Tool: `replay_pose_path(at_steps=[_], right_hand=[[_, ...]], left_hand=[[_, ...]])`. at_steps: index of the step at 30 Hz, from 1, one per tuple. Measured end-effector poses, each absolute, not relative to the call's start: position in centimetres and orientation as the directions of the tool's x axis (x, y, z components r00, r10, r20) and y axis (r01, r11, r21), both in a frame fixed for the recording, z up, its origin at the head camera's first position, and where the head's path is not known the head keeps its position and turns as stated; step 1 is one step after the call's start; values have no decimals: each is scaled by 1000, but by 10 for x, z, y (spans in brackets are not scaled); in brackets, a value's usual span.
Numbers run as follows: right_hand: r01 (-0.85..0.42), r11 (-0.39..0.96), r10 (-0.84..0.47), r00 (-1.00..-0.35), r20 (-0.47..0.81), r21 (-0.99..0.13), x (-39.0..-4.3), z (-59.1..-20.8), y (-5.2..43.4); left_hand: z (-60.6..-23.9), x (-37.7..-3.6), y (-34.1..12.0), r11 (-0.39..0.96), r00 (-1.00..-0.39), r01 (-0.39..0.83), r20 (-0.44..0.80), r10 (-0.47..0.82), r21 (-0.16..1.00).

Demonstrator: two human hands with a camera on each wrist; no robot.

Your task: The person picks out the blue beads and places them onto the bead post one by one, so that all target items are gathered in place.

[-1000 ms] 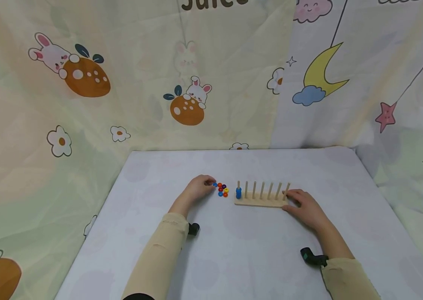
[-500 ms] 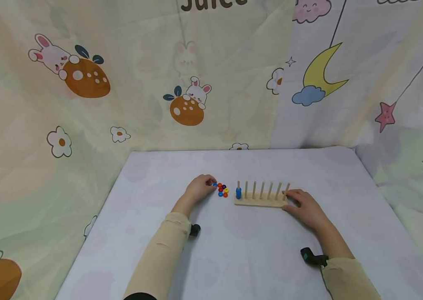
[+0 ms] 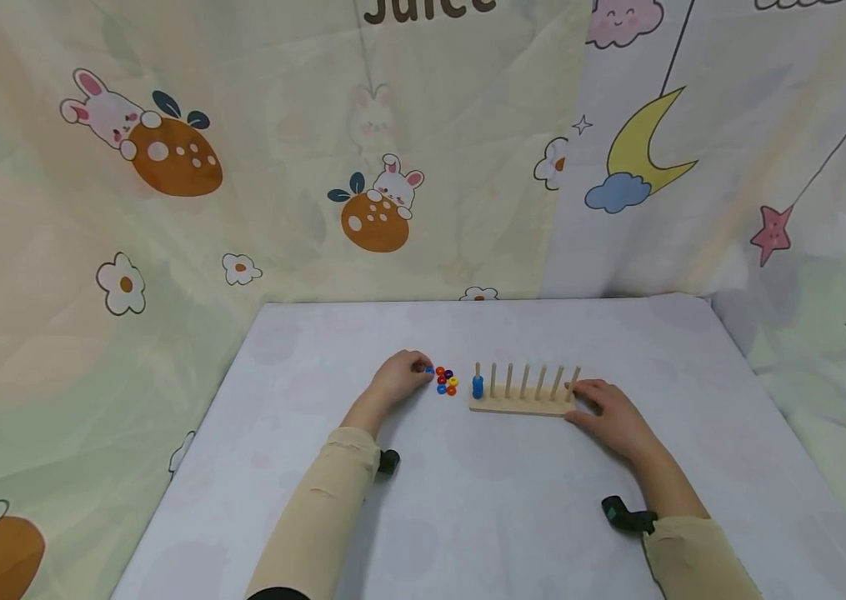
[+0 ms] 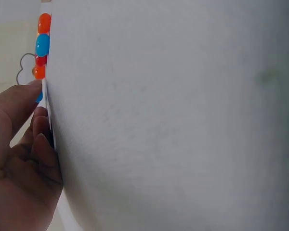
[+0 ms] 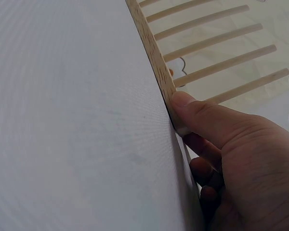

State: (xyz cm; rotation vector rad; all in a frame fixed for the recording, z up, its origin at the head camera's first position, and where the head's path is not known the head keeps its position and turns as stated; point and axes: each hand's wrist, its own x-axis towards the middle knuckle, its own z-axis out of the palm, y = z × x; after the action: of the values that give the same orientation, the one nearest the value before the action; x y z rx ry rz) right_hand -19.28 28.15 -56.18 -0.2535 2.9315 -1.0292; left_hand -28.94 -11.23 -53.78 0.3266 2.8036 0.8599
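Observation:
My left hand (image 3: 398,375) pinches a blue bead (image 4: 39,97) between thumb and fingers, low over the white table. Just right of its fingertips lies a small cluster of loose beads (image 3: 442,380) in red, orange, blue, yellow and dark purple. A wooden peg board (image 3: 520,406) with a row of upright pegs stands to the right of them. Blue beads (image 3: 478,387) are stacked on its leftmost peg; the other pegs are bare. My right hand (image 3: 606,415) grips the board's right end, its thumb (image 5: 183,99) on the near edge, as the right wrist view shows.
The table (image 3: 468,508) is covered with a white cloth and ends at a printed fabric backdrop (image 3: 423,275). Black wrist cameras (image 3: 627,515) sit at both sleeves.
The left fingertips have closed in slightly on the blue bead at the cluster's left edge. My right hand and the peg board have stayed in place.

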Motion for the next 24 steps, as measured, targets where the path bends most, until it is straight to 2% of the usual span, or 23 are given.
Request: replay_pose_path(at_steps=[13,24], right_hand=[[-135,770,-156,-988,22,-624,-193,-561,281],[-148,770,-161,-986,34,-620,-194,-565,282]], left_hand=[[-536,-287,-116,764,-957,121,-129,258,633],[-510,-281,-112,746,-949,170,-97,300,644]])
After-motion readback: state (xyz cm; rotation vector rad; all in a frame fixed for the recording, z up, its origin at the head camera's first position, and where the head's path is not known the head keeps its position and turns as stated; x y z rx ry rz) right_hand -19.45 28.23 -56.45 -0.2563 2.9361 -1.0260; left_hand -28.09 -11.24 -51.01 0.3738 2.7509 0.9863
